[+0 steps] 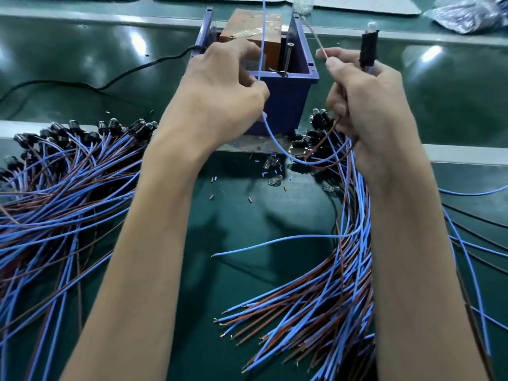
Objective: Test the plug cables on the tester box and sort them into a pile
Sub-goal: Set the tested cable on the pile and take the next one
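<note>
The right hand [365, 105] grips 1 plug cable [367, 49] by its black bulb holder, which stands upright above the grip with the bulb on top. Its thumb and forefinger also pinch the brown lead [320, 46], which slants up and inward from the grip. The left hand [225, 89] pinches the blue lead [263, 37], seemingly of the same cable. Below that grip the lead loops across to the right hand. Above it the lead runs straight up out of view, so its bare end is hidden.

The tester box [286, 103] sits between the 2 grips, touching or just beyond the left one. The coming move likely turns on this: both leads point upward, their long axes near vertical, and their ends must reach the contacts in the box's open top. The left hand is nearer. Which contact takes which lead I cannot tell.

Outward of the left grip lies what looks like the sorted pile [68, 171]. Below the right grip a bundle [324, 292] trails over the worktop [233, 243].
</note>
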`<state>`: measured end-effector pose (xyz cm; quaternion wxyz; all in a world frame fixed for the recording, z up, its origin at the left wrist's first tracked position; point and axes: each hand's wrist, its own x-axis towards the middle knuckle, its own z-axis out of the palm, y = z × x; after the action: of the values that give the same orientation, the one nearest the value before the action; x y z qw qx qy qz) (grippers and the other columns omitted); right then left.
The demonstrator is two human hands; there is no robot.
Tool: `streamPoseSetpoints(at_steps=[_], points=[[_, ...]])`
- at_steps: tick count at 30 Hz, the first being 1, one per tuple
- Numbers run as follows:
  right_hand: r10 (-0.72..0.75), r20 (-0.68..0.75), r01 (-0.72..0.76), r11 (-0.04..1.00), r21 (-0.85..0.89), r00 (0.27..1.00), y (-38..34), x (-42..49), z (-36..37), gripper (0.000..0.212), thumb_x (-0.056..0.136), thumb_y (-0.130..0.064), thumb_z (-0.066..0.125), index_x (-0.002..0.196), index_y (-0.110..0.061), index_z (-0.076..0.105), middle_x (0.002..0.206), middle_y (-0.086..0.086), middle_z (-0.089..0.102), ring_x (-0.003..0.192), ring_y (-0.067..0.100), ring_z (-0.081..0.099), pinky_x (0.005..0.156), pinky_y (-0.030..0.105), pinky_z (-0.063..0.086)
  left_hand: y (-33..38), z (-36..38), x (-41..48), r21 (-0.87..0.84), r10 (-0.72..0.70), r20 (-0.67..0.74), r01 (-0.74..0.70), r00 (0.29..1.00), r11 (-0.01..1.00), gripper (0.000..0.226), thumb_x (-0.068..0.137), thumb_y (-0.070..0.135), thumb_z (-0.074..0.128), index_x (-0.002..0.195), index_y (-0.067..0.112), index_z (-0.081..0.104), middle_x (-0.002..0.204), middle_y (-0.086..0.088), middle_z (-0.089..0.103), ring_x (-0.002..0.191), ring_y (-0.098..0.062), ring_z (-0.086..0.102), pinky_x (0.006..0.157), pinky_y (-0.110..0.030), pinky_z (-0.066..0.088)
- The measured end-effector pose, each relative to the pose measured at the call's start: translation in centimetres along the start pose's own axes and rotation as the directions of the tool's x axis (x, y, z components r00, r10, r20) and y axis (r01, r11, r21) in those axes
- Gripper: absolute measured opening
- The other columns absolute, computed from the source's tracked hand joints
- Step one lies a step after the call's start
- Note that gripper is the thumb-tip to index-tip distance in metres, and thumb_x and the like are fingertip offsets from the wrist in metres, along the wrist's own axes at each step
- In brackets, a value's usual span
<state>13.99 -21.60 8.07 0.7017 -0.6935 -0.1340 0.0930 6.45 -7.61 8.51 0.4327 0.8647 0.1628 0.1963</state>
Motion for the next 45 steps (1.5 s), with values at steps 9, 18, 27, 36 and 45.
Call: streamPoseSetpoints(at_steps=[9,18,27,36,45], points=[[0.076,-0.054,-0.077,0.997,-0.021,0.996,1.0,0.7,-0.4,0.025,0.094,-0.003,0.045,0.086,-0.013,0.067,0.052,-0.004,0.046,0.035,0.001,0.029,0.034,0.014,0.019,-0.7,-1.2,-0.1,0.117,-0.126,-0.013,0.126,0.992,0.985,0.034,0.075,0.02,0.051,0.105,0.017,0.067,0.079,0.004,0.067,0.066,-0.012,0.071,0.079,-0.038,0.059],[0.143,-0.036,-0.146,0.984,-0.099,0.989,1.5,1.0,0.0,0.028,0.09,-0.002,0.04,0.083,-0.015,0.063,0.044,-0.01,0.036,0.039,0.004,0.026,0.034,0.016,0.016,-0.2,-2.7,-0.7,0.092,-0.146,-0.036,0.149,0.989,0.985,0.023,0.076,0.018,0.047,0.097,0.025,0.055,0.095,0.0,0.066,0.054,-0.007,0.069,0.073,-0.039,0.06],[0.079,-0.032,-0.082,0.991,-0.105,0.996,1.5,0.8,-0.2,0.02,0.098,-0.014,0.046,0.091,-0.015,0.065,0.042,-0.014,0.037,0.042,0.003,0.029,0.037,0.015,0.02,0.2,-3.2,-0.4,0.043,-0.073,-0.129,0.08,0.989,0.996,0.05,0.082,0.013,0.046,0.13,0.021,0.056,0.087,0.005,0.058,0.05,-0.009,0.067,0.051,-0.017,0.053],[0.138,0.011,-0.134,0.978,-0.158,0.99,1.6,1.1,-0.2,0.037,0.103,-0.031,0.038,0.091,-0.014,0.069,0.037,-0.01,0.034,0.036,0.004,0.023,0.034,0.014,0.018,-2.5,-4.0,0.2,0.158,-0.258,-0.165,0.284,0.952,0.946,0.061,0.066,0.017,0.043,0.123,0.029,0.062,0.099,-0.008,0.07,0.089,-0.03,0.068,0.089,-0.038,0.054],[0.126,0.005,-0.124,0.979,-0.161,0.992,1.7,1.1,0.1,0.027,0.1,-0.015,0.038,0.099,-0.02,0.065,0.034,-0.014,0.03,0.029,0.003,0.027,0.034,0.01,0.02,-2.6,-3.4,0.0,0.097,-0.246,-0.068,0.252,0.967,0.963,0.052,0.072,0.005,0.042,0.116,0.026,0.062,0.1,0.002,0.069,0.065,-0.012,0.069,0.069,-0.02,0.044]])
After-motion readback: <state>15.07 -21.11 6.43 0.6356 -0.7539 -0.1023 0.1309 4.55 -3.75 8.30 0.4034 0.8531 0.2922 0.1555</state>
